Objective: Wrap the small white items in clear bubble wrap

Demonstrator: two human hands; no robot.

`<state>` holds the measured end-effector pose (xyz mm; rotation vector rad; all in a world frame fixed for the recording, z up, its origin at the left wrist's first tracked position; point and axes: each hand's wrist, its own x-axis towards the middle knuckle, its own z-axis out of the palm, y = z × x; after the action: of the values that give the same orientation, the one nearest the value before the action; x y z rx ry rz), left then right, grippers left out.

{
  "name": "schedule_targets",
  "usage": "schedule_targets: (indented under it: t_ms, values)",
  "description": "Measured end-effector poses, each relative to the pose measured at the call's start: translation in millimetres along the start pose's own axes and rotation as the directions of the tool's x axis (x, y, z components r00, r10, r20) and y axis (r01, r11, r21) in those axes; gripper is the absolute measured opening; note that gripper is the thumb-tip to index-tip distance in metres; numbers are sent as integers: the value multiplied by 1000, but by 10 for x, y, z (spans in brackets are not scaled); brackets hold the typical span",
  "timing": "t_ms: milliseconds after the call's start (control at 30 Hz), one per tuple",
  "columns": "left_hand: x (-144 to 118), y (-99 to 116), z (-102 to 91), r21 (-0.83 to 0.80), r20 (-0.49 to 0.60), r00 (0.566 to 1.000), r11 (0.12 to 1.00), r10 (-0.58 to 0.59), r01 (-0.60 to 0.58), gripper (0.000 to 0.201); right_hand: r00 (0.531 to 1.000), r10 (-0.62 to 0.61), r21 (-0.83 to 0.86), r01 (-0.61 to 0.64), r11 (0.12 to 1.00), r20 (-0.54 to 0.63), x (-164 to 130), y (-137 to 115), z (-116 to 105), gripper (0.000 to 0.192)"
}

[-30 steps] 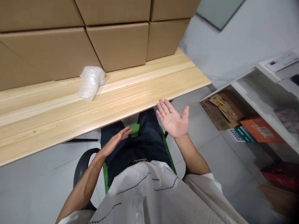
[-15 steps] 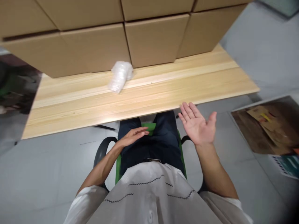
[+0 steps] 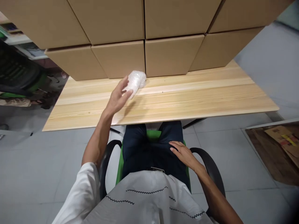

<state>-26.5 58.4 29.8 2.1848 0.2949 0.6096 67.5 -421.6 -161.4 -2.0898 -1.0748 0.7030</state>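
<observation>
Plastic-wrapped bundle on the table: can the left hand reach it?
Probably yes: the left hand is open beside the plastic-wrapped bundle, and the cardboard boxes stand behind, not between.

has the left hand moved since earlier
Yes, forward: the left hand has gone from short of the wooden table to above it, by the plastic bundle.

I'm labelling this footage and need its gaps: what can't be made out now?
All in the head view:
Wrapped bundle: partly hidden by the left hand; contact unclear.
Cardboard boxes: upper row cut off by top edge.
Chair seat: mostly covered by dark trousers.
</observation>
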Motion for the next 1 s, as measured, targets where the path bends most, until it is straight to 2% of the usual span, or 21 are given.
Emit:
schedule_targets:
  t_ms: [100,133,200,267,300,400,500,567,633,700,800,1000]
  values:
    - [718,-443,68,163,-21,1000,987,-5,8,118,1000,-12,12,12,1000,-5,-12,26,24,50]
    - [887,-522,138,206,-20,999,978,-37,40,122,1000,-17,9,17,1000,-5,-22,34,40,50]
    - [1092,-546,333,337,3,985,928,-171,160,120,1000,-16,-5,16,1000,2,-49,48,73,51]
    - [1143,-417,578,484,20,954,838,-298,251,104,1000,-1,-17,2,1000,18,-71,65,95,53]
    - [1127,-313,711,539,27,949,805,-313,250,97,1000,7,-21,-7,1000,23,-79,76,100,54]
    - [1000,63,1136,614,101,960,776,-262,147,85,1000,16,-31,-15,999,21,-97,125,103,55]
    - [855,446,1590,597,193,965,802,-178,29,78,1000,7,-30,-7,1000,1,-129,196,111,55]
    - [801,662,1891,545,288,951,836,-109,-69,71,1000,-4,-33,3,999,-16,-150,251,117,58]
    - [789,824,2154,507,332,942,852,-51,-133,66,1000,-15,-46,14,999,-23,-160,301,118,61]
    - [799,924,2339,533,304,952,831,-10,-162,58,1000,-25,-57,24,998,-19,-158,335,118,65]
    - [809,965,2422,583,246,969,799,-3,-145,54,1000,-21,-52,21,998,-6,-151,347,117,68]
    - [819,781,2195,520,203,979,848,0,-108,49,999,47,-15,-47,999,-4,-154,252,26,72]
